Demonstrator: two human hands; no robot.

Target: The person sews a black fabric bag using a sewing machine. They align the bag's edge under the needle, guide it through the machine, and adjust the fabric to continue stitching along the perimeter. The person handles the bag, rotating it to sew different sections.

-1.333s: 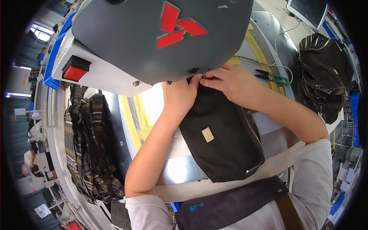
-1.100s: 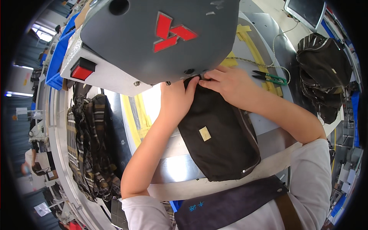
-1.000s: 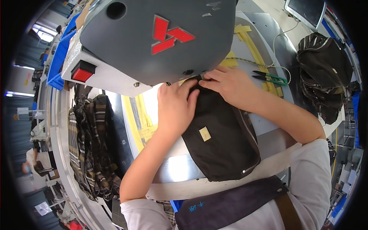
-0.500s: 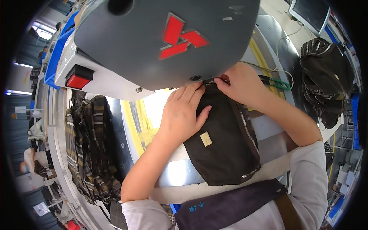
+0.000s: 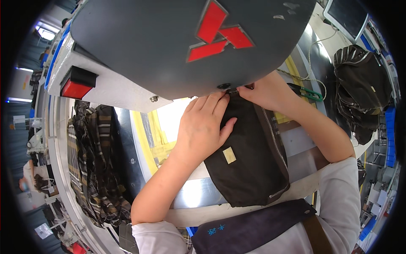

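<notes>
A dark brown fabric panel (image 5: pixel 249 169) with a metal zipper (image 5: pixel 277 146) along its right side and a small pale yellow label (image 5: pixel 229 155) lies beneath my hands. Its far end reaches the underside of a grey sewing machine head (image 5: pixel 160 51). My left hand (image 5: pixel 203 122) rests flat on the panel's left edge, fingers stretched forward, thumb out to the side. At the far end, my right hand (image 5: pixel 268 95) pinches the fabric by the zipper between thumb and fingers. The machine head hides the left fingertips and the needle area.
Plaid cloth pieces (image 5: pixel 95 165) are heaped at the left. Another pile of dark zippered pieces (image 5: pixel 361 89) sits at the right. Green-handled thread snips (image 5: pixel 311 92) lie beyond my right wrist, near a thin cord. A red switch (image 5: pixel 77 88) is on the machine's white body.
The view has shifted, so the machine head sits larger and further right. Both hands keep nearly the same hold, and the panel has barely moved.
</notes>
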